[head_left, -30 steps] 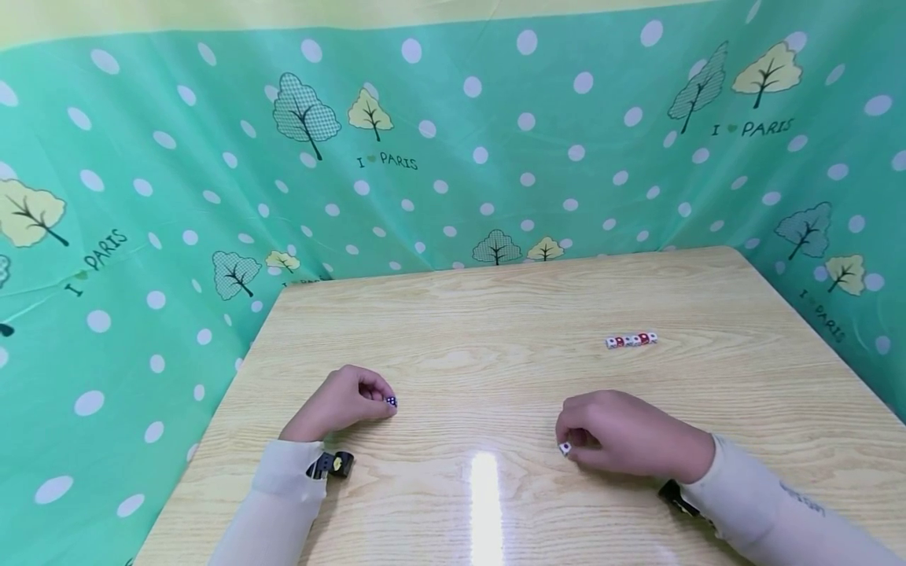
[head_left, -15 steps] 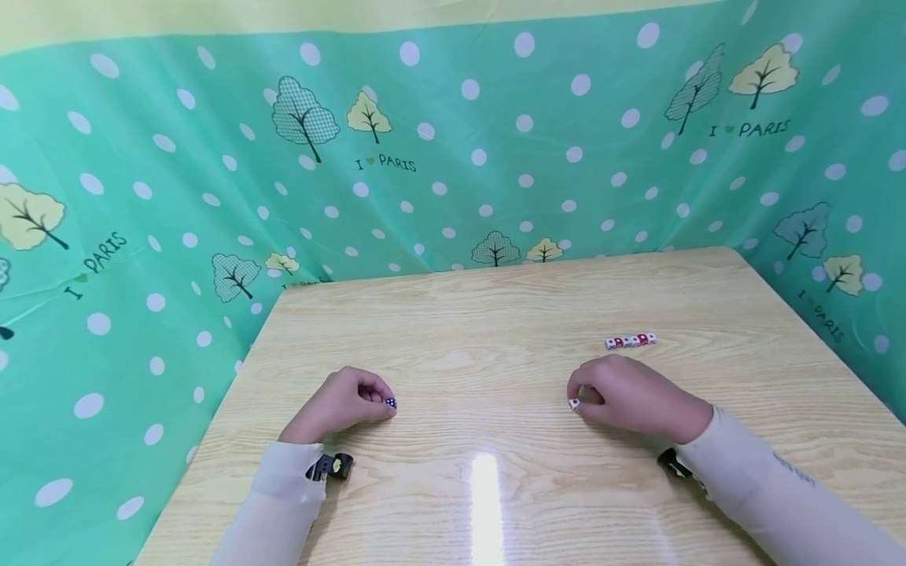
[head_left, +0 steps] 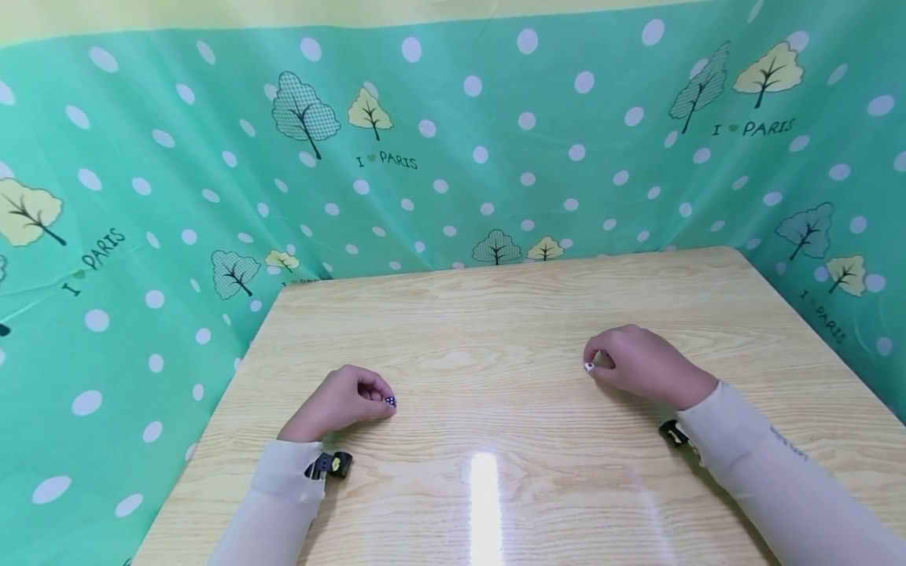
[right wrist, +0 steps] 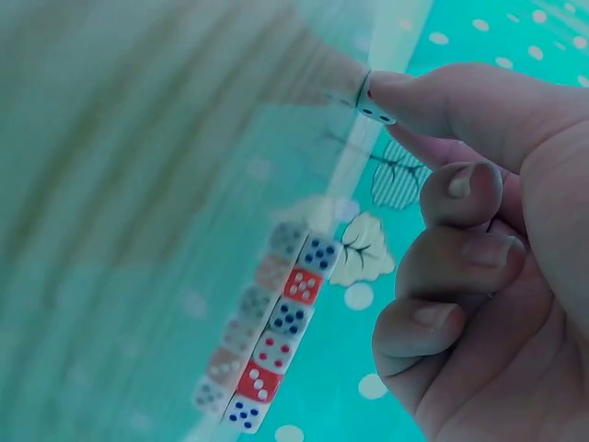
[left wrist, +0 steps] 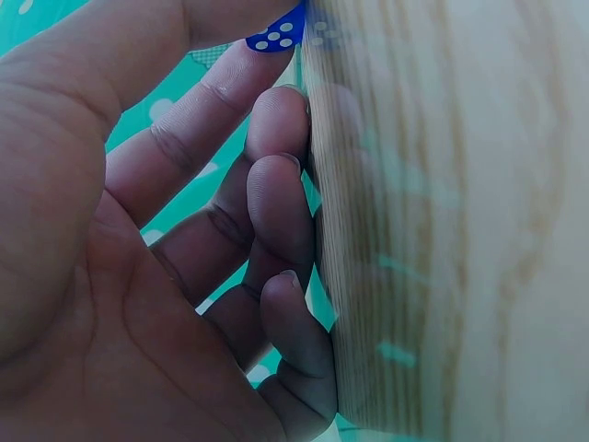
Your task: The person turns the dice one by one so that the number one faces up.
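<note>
At the left of the table, my left hand [head_left: 345, 403] pinches a blue die [head_left: 391, 402] with white dots between thumb and forefinger. The left wrist view has this blue die [left wrist: 276, 37] at its top edge, at the table surface, partly covered by the thumb. My right hand [head_left: 642, 364] pinches a white die [head_left: 588, 367] by its fingertips, over the right half of the table. A row of white and red dice [right wrist: 274, 350] stands near the right hand in the right wrist view. In the head view that row is hidden behind the hand.
The light wood table [head_left: 453, 330] reaches back to a green dotted curtain [head_left: 453, 141], which also hangs along the left and right sides. A bright strip of light reflects on the tabletop [head_left: 485, 503]. Dark bands [head_left: 333, 464] circle the wrists.
My right hand has carried the white die away from the front and slightly right, up to the dice row, which it now covers in the head view. The left hand stays in place.
</note>
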Demonstrator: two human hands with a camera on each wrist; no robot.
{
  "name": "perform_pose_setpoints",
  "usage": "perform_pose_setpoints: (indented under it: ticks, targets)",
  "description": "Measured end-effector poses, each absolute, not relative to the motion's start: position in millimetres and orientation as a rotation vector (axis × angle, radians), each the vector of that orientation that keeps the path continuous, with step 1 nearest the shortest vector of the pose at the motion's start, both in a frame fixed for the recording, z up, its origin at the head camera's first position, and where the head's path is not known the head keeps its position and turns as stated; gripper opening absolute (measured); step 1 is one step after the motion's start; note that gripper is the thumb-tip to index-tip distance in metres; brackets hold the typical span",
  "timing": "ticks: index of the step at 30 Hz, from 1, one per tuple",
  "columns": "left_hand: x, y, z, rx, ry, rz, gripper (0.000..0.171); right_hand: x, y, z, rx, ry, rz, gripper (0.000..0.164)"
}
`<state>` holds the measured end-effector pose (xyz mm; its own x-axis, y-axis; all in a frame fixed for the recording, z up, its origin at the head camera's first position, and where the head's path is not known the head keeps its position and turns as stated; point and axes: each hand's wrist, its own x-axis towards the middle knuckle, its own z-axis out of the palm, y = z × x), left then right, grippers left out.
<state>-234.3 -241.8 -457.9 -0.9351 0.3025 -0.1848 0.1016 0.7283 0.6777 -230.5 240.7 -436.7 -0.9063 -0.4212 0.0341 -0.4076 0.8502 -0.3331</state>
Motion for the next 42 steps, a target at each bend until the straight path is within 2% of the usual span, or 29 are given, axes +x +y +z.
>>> perform_pose_setpoints:
  ticks: [20, 42]
  targets:
    - [-235, -241, -457, 0.321, 2.656, 1.006, 0.013, -252, 261, -437, -0.584, 3.070, -0.480, 0.007]
    - [-235, -242, -458, 0.314, 2.657, 1.004, 0.014, -258, 266, -439, -0.528, 3.069, -0.495, 0.010]
